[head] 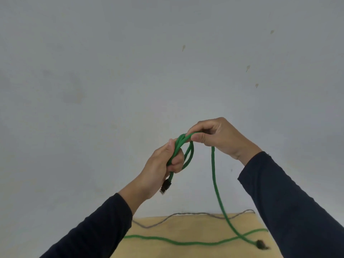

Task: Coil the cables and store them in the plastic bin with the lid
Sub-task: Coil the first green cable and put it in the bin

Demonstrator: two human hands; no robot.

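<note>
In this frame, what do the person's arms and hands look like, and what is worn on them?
Both arms are covered by long, dark navy sleeves that end at the wrists. The left hand and right hand are bare: no gloves, rings, watch or markings show. The sleeves are plain, with no logo or pattern visible.

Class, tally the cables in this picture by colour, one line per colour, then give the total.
Green cable: 1, looped between the left hand and right hand, trailing to the table
Grey cable: 1, lying on the table
Total: 2
</note>
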